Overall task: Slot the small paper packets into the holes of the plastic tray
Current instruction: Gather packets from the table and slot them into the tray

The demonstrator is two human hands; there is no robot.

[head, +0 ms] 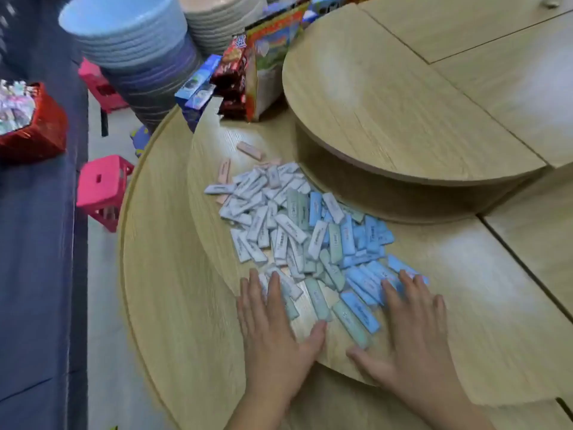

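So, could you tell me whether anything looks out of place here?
One pink packet lies alone on the round board, apart from the heap of packets and beyond its far edge; nothing looks damaged.

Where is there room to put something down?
Bare wood: the raised round top behind the packets, the table right of the right hand, and the strip left of the left hand. Crowded: the packets themselves and the snacks at the back.

Small paper packets [297, 231], white/green/blue w/ a few pink, heaped loose on round wooden board.
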